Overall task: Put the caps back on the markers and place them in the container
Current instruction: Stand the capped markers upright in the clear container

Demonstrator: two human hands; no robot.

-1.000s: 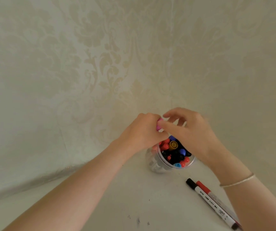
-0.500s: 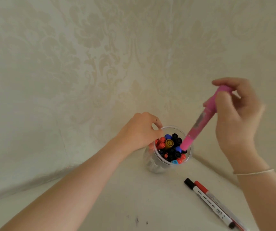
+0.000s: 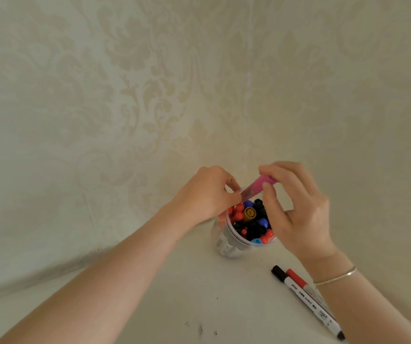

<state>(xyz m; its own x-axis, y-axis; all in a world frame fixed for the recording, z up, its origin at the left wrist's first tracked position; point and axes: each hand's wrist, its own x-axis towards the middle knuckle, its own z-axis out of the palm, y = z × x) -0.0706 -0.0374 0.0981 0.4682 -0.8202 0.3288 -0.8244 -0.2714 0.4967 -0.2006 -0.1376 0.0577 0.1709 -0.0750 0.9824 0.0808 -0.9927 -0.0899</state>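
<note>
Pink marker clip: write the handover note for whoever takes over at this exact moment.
Left hand: grips one end of the pink marker.
Right hand: pinches the other end; the marker lies level above the container.
Whether its cap is fully seated cannot be told.
Container: clear, upright on the table, packed with capped markers.
Done: most markers stowed.
Left: drop the pink one in, then the black marker and red marker lying side by side on the table.
</note>
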